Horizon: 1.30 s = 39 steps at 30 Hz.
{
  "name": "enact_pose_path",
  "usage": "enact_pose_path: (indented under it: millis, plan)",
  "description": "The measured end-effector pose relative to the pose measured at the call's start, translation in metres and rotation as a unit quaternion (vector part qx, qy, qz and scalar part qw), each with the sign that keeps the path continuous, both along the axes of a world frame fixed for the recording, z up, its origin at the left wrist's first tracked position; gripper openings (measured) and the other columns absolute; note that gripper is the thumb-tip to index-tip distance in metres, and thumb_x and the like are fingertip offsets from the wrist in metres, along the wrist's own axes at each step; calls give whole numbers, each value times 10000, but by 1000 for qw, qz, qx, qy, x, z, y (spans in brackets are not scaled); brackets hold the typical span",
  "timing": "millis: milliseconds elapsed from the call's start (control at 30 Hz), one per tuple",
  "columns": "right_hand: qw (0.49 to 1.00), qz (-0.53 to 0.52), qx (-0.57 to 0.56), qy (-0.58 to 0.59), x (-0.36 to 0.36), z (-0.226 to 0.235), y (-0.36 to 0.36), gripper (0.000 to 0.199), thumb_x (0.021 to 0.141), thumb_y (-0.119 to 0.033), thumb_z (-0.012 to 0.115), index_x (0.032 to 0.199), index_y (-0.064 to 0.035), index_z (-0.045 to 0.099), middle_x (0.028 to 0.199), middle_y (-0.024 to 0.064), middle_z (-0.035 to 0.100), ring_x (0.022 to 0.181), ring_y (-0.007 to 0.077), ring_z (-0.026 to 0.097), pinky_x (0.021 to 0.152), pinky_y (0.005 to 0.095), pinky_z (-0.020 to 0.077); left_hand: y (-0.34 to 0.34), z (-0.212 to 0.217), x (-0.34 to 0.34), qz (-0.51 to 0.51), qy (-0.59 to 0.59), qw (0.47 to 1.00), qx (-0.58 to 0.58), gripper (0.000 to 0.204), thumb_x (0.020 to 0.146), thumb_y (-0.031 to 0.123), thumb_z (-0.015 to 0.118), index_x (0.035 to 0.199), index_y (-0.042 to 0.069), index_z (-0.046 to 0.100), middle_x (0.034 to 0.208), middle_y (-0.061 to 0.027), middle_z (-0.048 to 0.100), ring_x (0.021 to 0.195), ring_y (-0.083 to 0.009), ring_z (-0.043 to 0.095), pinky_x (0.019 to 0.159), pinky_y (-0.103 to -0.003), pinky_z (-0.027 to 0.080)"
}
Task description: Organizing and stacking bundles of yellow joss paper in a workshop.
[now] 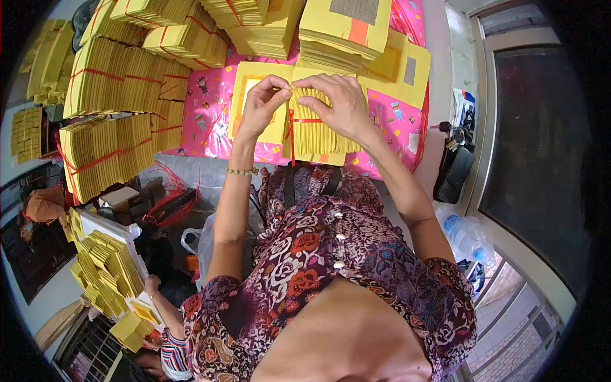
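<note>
A bundle of folded yellow paper [324, 137] lies in front of me on the pink table cover, a red tie around its middle. The tie's loose end hangs over the table edge. My left hand [262, 109] is at the bundle's far left corner, thumb and forefinger pinched together; whatever is between the tips is too small to make out. Curved over the bundle's far end, my right hand [340, 105] grips it, thumb on top and forefinger reaching to the left fingertips. A flat yellow sheet [258, 76] with an orange-framed square lies beneath my left hand.
Tied stacks of yellow paper [114, 79] fill the table's left side; another tall stack [344, 28] stands at the back. Red ties [175, 194] hang below left. At lower left, another person's hand [151, 284] is beside more yellow bundles. Plastic bottles [464, 235] sit right.
</note>
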State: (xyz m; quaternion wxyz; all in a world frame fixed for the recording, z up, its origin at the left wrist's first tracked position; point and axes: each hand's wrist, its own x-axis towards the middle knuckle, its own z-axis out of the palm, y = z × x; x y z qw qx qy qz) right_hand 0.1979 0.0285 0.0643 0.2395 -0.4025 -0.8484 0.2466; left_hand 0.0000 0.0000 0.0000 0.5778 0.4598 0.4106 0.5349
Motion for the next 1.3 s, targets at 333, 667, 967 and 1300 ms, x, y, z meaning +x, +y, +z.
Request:
enact_pose_path:
  millis: [333,667,967,1300]
  plan:
    - [1000,5,-16,13,-5,-2,2,294,871,-405,607,1094,-218,645,1000,32,675,971,228,601,866,373,370,2,1,-7,13,-19,1000,-6,65,892,86,659,926,45,622,878,25,605,807,-52,530,749,-210,439]
    - [999,-11,-50,8,-7,8,0,331,829,-419,666,1065,-188,679,1000,55,690,952,251,619,878,380,383,-15,-1,3,87,-14,996,-12,113,873,21,656,983,10,681,990,-52,673,887,-99,603,808,-239,490]
    - [999,-8,-42,14,-9,4,1,324,829,-398,668,1065,-176,675,997,56,689,944,248,621,867,385,387,-19,-16,15,176,-24,983,42,91,863,-11,653,938,25,689,944,-41,662,868,-98,595,777,-230,477]
    - [999,-4,-39,8,-9,6,0,322,831,-392,665,1067,-172,671,1003,64,684,950,261,618,864,382,396,-16,-14,12,166,-32,985,22,71,866,-2,654,932,15,677,916,-31,660,851,-91,591,778,-229,477]
